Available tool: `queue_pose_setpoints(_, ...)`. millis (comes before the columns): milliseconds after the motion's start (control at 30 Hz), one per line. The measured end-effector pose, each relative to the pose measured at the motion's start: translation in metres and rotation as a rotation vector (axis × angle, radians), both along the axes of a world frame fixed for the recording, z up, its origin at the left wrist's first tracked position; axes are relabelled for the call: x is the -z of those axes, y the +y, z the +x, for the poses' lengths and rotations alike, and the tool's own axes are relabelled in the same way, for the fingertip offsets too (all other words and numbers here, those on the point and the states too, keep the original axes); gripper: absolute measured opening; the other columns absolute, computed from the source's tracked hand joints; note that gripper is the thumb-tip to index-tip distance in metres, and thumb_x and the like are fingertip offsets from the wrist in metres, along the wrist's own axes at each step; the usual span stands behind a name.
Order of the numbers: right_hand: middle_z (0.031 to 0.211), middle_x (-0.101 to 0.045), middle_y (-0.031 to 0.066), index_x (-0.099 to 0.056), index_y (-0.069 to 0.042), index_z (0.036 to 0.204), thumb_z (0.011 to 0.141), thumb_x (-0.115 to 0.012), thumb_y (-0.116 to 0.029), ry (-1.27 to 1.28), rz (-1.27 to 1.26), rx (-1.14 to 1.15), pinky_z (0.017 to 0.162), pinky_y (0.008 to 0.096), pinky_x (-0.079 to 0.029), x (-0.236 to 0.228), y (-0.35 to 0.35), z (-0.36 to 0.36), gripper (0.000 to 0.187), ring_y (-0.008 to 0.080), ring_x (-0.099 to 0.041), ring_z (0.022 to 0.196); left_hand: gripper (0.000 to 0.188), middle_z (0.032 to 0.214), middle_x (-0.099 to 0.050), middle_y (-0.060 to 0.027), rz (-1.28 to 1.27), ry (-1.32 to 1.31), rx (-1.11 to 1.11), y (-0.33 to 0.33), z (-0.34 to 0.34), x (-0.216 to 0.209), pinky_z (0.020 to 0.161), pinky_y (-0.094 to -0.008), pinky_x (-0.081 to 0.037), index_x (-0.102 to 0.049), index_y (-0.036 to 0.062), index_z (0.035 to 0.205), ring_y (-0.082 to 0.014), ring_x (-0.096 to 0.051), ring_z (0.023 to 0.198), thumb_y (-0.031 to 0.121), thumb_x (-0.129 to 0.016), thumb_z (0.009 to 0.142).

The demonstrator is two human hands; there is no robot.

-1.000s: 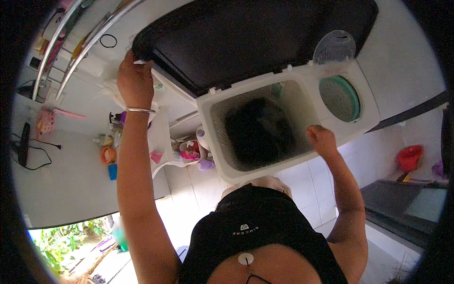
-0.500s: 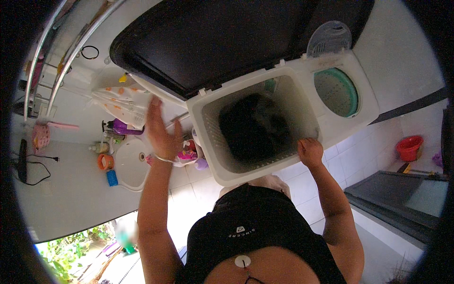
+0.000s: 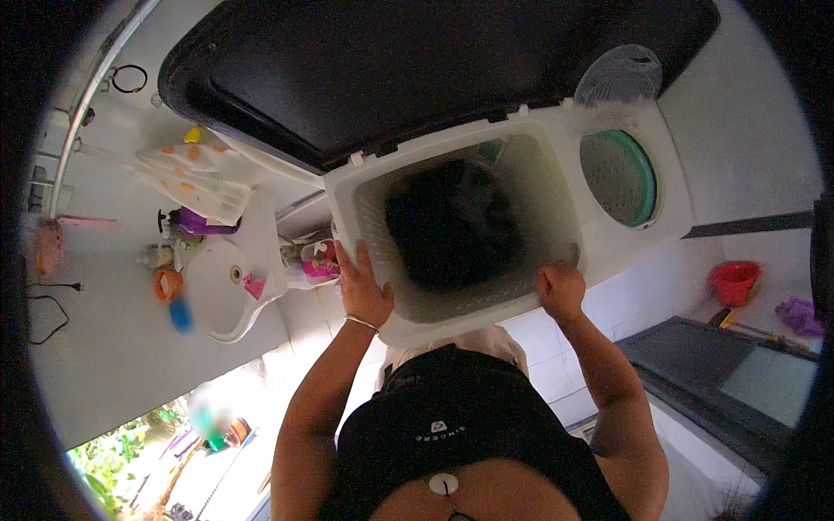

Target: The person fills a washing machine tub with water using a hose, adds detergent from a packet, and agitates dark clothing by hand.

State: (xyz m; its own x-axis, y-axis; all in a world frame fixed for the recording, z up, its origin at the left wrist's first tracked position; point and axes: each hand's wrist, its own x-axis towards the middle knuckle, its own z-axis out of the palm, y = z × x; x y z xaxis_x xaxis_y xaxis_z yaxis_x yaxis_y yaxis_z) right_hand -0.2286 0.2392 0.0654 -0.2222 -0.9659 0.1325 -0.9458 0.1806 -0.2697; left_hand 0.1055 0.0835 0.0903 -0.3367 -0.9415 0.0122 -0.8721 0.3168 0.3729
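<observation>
A white twin-tub washing machine (image 3: 624,252) stands before me with its dark lid (image 3: 347,78) raised. Dark laundry (image 3: 452,221) lies in the wide wash tub. My left hand (image 3: 365,288) rests at the tub's front left corner, fingers spread over the rim and empty. At the front right of the same rim, my right hand (image 3: 560,286) is closed, its curled fingers hooked over the edge. To the right is the round spin tub (image 3: 612,182) with a green ring, its clear inner lid (image 3: 618,78) tilted up behind it.
On the left is a white sink (image 3: 208,282) with a purple bottle (image 3: 201,222), an orange cup (image 3: 168,285) and a blue item (image 3: 181,314) around it. Pink packages (image 3: 321,260) sit between sink and machine. A red bucket (image 3: 735,282) is at far right.
My left hand has come down from beside the sink, moving right onto the machine's rim. The right hand stays closed at the rim. The whole view has shifted slightly.
</observation>
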Motion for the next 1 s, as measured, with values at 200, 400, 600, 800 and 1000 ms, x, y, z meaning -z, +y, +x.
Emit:
queue_pose_setpoints(200,0.070,-0.056,0.0118,-0.056,-0.011,0.072,0.075,-0.060,-0.021,-0.003,0.031,-0.062,0.059,0.0473,-0.044,0.006,0.000,-0.002,0.011,0.0341,-0.056,0.067,0.089,0.146,-0.003,-0.0304,-0.017,-0.014,-0.045,-0.001,-0.003,-0.002,0.095,-0.0453,-0.042,-0.024,0.0037,0.142,-0.0499,-0.032,0.125,0.002,-0.058,0.059)
queue_pose_setpoints(400,0.070,-0.056,0.0118,-0.055,-0.009,0.072,0.077,-0.061,-0.021,-0.044,0.034,-0.165,0.058,0.0469,-0.043,0.004,-0.003,-0.007,0.013,0.0329,-0.056,0.067,0.093,0.147,-0.003,-0.0278,0.061,-0.037,-0.086,-0.001,-0.007,-0.007,0.096,-0.0454,-0.041,-0.020,0.0062,0.143,-0.0487,-0.029,0.127,0.003,-0.061,0.059)
queue_pose_setpoints(600,0.070,-0.057,0.0122,-0.054,-0.009,0.069,0.076,-0.061,-0.018,-0.055,0.053,-0.215,0.059,0.0466,-0.044,0.005,-0.004,-0.008,0.014,0.0329,-0.056,0.064,0.100,0.148,-0.001,-0.0281,0.231,-0.021,-0.171,-0.001,0.002,-0.005,0.104,-0.0460,-0.035,-0.013,0.0104,0.146,-0.0480,-0.021,0.132,0.011,-0.069,0.063)
queue_pose_setpoints(800,0.068,-0.056,0.0149,-0.055,-0.006,0.080,0.082,-0.055,-0.017,-0.082,0.002,-0.285,0.053,0.0426,-0.043,0.032,0.011,-0.026,0.010,0.0346,-0.055,0.059,0.094,0.145,-0.010,-0.0336,0.014,-0.182,-0.135,0.004,0.006,0.020,0.093,-0.0418,-0.044,-0.016,0.0118,0.146,-0.0445,-0.048,0.115,0.009,-0.063,0.064)
queue_pose_setpoints(1000,0.076,-0.060,0.0156,-0.062,-0.001,0.083,0.083,-0.055,-0.020,-0.161,0.163,-0.182,0.061,0.0416,-0.044,0.030,-0.001,-0.024,0.020,0.0321,-0.056,0.065,0.108,0.146,0.009,-0.0312,0.202,0.427,-0.118,0.038,0.053,0.006,0.094,-0.0455,-0.042,0.000,0.0097,0.146,-0.0483,-0.045,0.115,0.040,-0.072,0.072)
